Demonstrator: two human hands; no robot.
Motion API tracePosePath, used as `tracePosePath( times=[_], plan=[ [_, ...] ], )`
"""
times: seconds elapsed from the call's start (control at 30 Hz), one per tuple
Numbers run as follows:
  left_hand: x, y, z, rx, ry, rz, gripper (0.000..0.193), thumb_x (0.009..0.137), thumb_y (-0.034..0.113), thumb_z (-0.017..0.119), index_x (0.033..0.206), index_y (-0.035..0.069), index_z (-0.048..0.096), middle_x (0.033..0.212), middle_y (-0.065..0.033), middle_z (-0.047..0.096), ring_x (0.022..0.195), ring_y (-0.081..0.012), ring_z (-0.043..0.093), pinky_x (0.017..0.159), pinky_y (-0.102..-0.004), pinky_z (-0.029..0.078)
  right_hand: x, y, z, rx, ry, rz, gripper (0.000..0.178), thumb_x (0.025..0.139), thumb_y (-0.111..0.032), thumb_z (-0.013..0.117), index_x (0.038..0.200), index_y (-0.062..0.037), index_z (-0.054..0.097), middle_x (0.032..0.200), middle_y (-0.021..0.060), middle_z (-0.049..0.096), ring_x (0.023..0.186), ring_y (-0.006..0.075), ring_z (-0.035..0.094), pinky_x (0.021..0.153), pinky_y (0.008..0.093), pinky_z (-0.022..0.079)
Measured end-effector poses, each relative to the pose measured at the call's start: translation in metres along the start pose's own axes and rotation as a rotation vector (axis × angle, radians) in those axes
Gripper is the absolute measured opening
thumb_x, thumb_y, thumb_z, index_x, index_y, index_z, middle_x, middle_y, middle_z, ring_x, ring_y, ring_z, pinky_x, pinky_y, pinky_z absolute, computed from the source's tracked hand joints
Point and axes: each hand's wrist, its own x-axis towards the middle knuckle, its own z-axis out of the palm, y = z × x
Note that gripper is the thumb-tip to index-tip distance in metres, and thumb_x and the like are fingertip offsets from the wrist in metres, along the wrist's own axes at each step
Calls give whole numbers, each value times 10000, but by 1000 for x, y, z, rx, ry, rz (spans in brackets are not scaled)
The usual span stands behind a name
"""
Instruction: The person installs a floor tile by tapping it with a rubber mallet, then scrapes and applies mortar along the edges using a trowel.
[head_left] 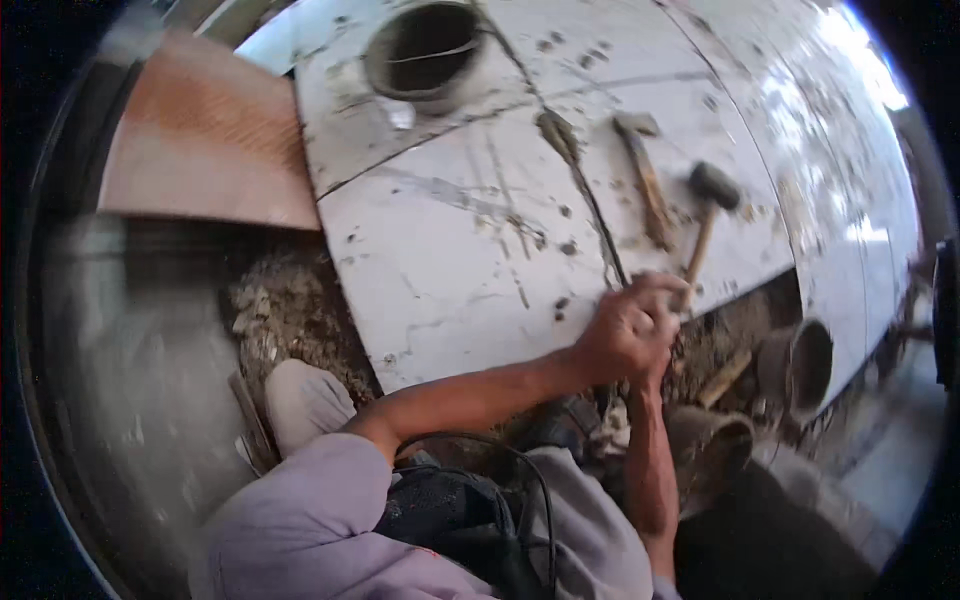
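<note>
Nearest me, a black cord (520, 500) loops over my lap, and just beyond it my hands (630, 335) overlap at the near edge of the white tiles (450, 250), the left hand (622, 338) curled shut on the wooden handle of the rubber mallet (712, 190); whether my right hand (652, 372), mostly hidden beneath, grips anything I cannot tell. The mallet's black head lies farther out on the tile, right of a hammer (645, 180) and a trowel (558, 132). A careless swing could crack the tile's unsupported near edge above the rubble (290, 310), or knock the hammer aside.
</note>
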Motion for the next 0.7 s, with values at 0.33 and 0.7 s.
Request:
tracePosePath(
  times=[0.33, 0.7],
  plan=[
    [-12, 53, -115, -207, 181, -74, 349, 840, 45, 617, 1174, 42, 517, 761, 16, 537, 726, -71, 560, 701, -262, 481, -4, 9, 1, -640, 41, -141, 205, 871, -114, 582, 986, 53, 553, 932, 220, 599, 871, 367, 588, 729, 459, 447],
    [-101, 51, -284, -377, 764, -103, 343, 827, 78, 558, 1151, -9, 485, 702, -30, 514, 662, -144, 549, 710, -311, 484, -10, -28, 24, -657, 12, -27, 215, 820, -146, 588, 952, 22, 614, 924, 224, 631, 855, 412, 590, 740, 503, 449]
  ],
)
